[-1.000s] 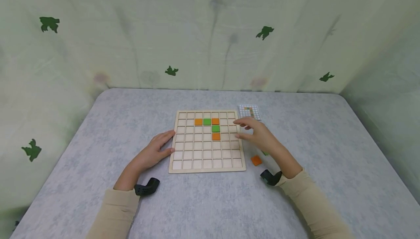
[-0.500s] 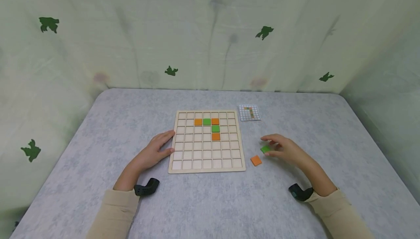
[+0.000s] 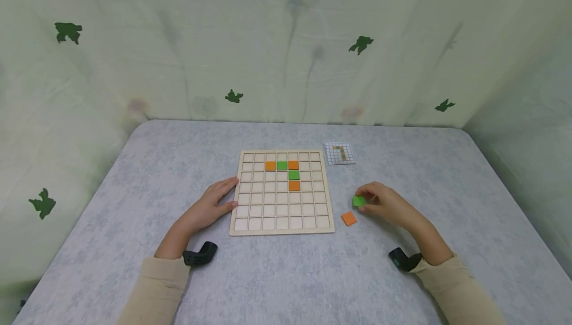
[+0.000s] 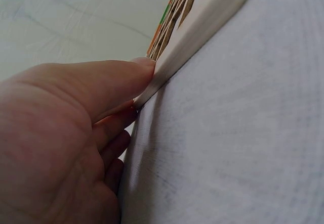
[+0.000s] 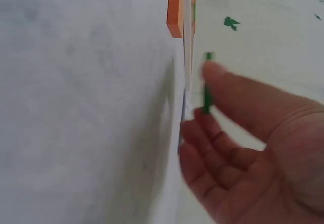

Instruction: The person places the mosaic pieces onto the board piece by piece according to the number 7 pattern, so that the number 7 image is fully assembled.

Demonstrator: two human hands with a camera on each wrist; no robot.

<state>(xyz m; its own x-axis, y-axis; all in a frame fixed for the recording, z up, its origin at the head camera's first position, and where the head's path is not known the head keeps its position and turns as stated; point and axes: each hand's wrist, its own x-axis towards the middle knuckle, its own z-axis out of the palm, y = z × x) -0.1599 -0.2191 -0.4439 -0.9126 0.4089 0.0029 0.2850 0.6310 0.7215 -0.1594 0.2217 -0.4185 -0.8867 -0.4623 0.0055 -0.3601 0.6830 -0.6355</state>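
In the head view, my right hand (image 3: 385,203) pinches a small green tile (image 3: 358,201) between thumb and fingertips, to the right of the wooden grid board (image 3: 268,211). The right wrist view shows that green tile (image 5: 206,96) edge-on, lifted off the table. A loose orange tile (image 3: 349,218) lies flat near it. My left hand (image 3: 209,206) rests at the board's left side, thumb and fingertips touching its edge; the left wrist view shows the thumb against the board's side (image 4: 202,32). Orange and green tiles (image 3: 293,175) sit in several board cells, forming a corner shape.
Beyond the board's upper right corner lies a small printed card (image 3: 335,159) with a coloured grid pattern. The grey table (image 3: 286,280) ends at a pale curtain (image 3: 268,47) with green bird-like shapes. A black device (image 3: 404,259) is worn at each wrist.
My right hand has moved from over the board's right edge to the green tile, then pinched and raised it slightly. The left hand has stayed in place.
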